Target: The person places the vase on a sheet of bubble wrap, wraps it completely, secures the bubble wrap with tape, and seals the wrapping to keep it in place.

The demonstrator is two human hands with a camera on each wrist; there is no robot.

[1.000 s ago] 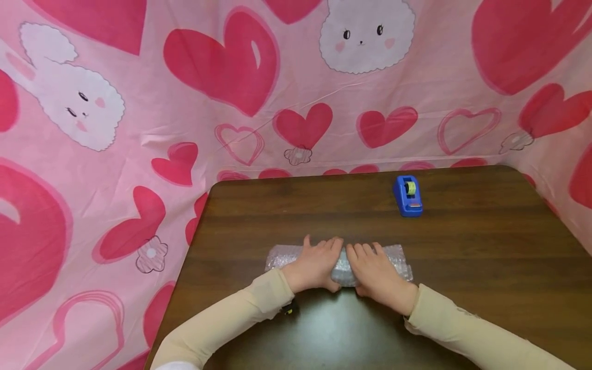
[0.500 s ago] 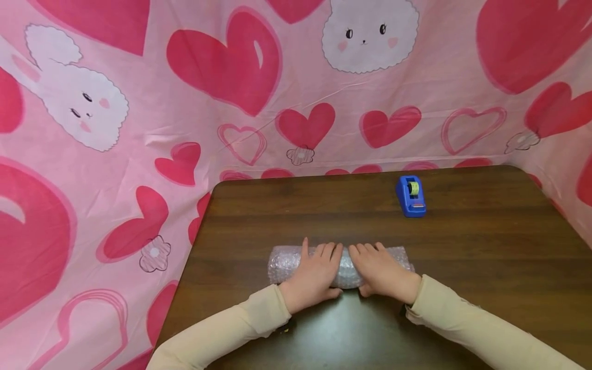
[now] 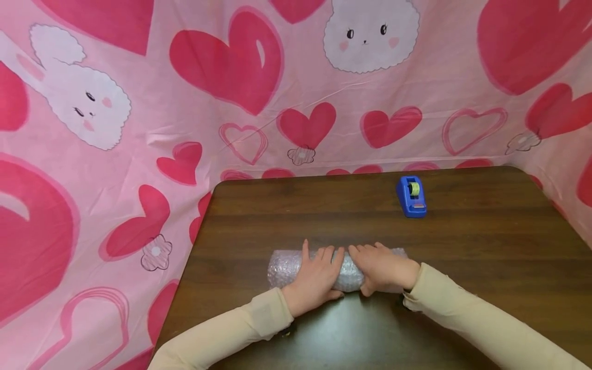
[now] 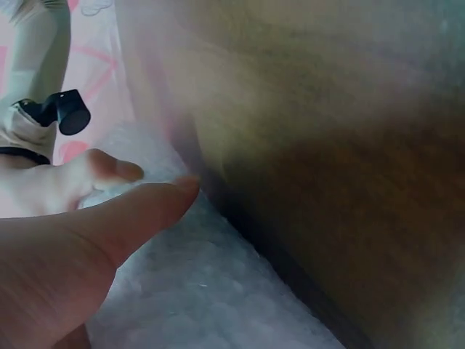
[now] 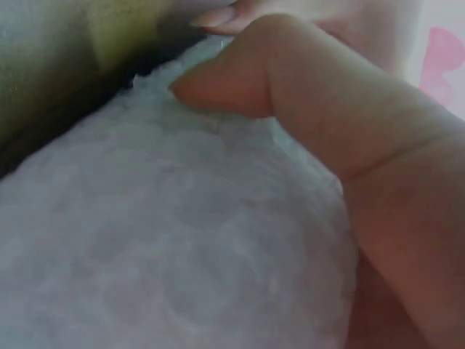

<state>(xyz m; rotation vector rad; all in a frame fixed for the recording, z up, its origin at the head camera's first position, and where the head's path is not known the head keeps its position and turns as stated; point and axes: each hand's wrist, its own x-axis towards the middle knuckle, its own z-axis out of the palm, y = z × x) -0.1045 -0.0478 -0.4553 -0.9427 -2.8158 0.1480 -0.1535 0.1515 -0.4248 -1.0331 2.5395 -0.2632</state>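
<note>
A cylinder-shaped roll of clear bubble wrap (image 3: pixel 283 270) lies crosswise on the brown table, with something pale bluish showing through its middle. My left hand (image 3: pixel 314 281) grips it left of the middle, fingers over the top and thumb low on the near side. Right of the middle, my right hand (image 3: pixel 385 268) holds it the same way, covering most of that end. Both thumbs lie against the plastic: the left thumb (image 4: pixel 149 214) in the left wrist view, the right thumb (image 5: pixel 290 94) in the right wrist view. What is wrapped inside is hidden.
A blue tape dispenser (image 3: pixel 412 197) with a yellowish roll stands toward the table's back right. Behind and beside the dark wood table (image 3: pixel 259 216) hangs a pink cloth (image 3: pixel 194 103) with hearts and rabbits. A black device (image 4: pixel 69 113) sits on the right sleeve.
The bubble wrap has rolled slightly toward me and looks rounder, with less loose wrap showing at its right end. Both hands stay on it; the right wrist has risen a little.
</note>
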